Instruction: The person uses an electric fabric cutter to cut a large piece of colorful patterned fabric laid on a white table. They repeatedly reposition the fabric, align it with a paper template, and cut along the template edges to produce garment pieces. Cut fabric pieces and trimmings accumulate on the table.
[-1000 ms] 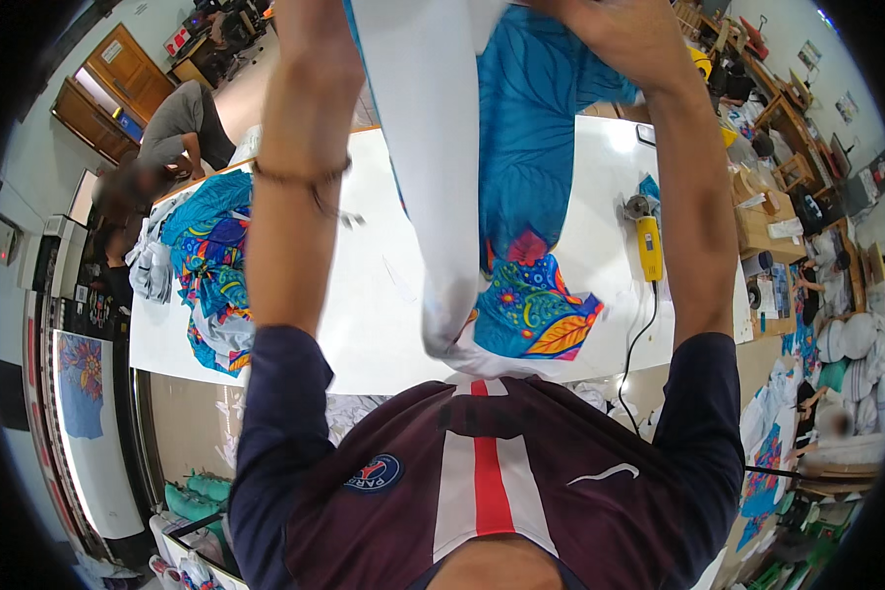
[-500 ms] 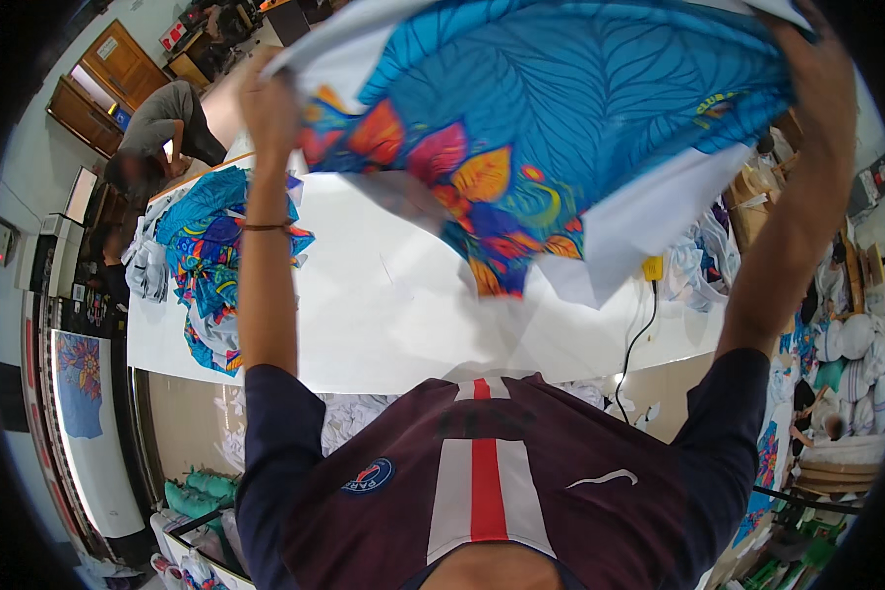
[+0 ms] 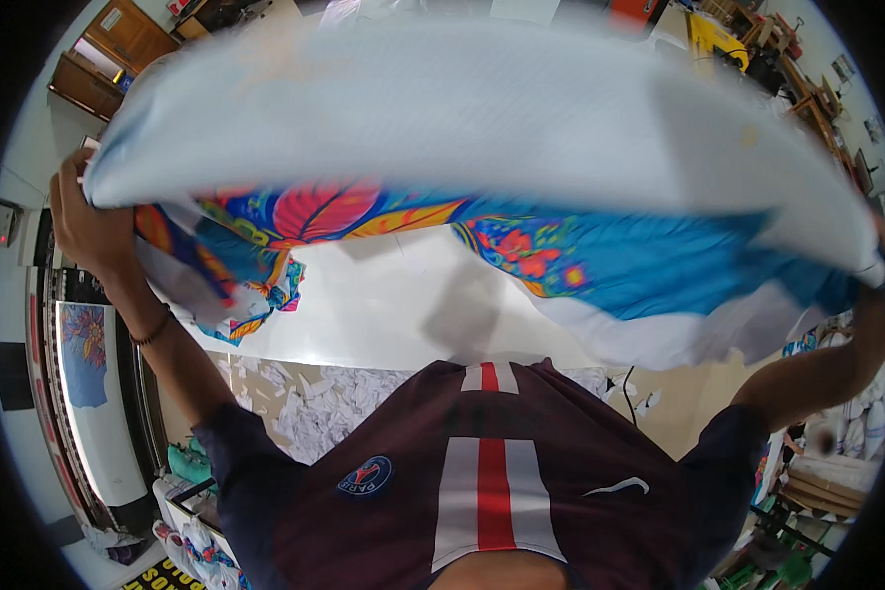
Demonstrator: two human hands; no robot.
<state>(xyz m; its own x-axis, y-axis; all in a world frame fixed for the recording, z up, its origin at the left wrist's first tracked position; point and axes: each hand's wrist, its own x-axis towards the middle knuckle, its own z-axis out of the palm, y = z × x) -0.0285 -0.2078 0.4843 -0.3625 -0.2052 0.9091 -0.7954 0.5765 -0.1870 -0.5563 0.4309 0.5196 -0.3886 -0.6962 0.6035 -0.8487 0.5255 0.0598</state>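
A large printed fabric sheet [image 3: 442, 118] is stretched between my raised hands, its pale back arching over the far side and blurred by motion. Its blue face with red, orange and yellow flowers shows along the lower part, bordered in white. My left hand [image 3: 87, 211] is closed on the left edge of the cloth. At the far right, my right hand [image 3: 870, 300] grips the other edge, partly in shadow near the picture's rim. Below the sheet lies a white table [image 3: 364, 310]. Colourful printed cloth pieces [image 3: 290, 285] peek out at the table's left, mostly hidden by the sheet.
White scraps [image 3: 334, 403] litter the floor between me and the table. A large-format printer [image 3: 93, 393] with a printed sheet stands at the left. Bundled white cloth and stacked boards [image 3: 826, 482] fill the right side. A black cable [image 3: 627, 393] hangs off the table's near edge.
Both hands have spread outward and come lower, widening the sheet. The cloth has swung so its pale back now faces up, covering the person at the left and much of the table.
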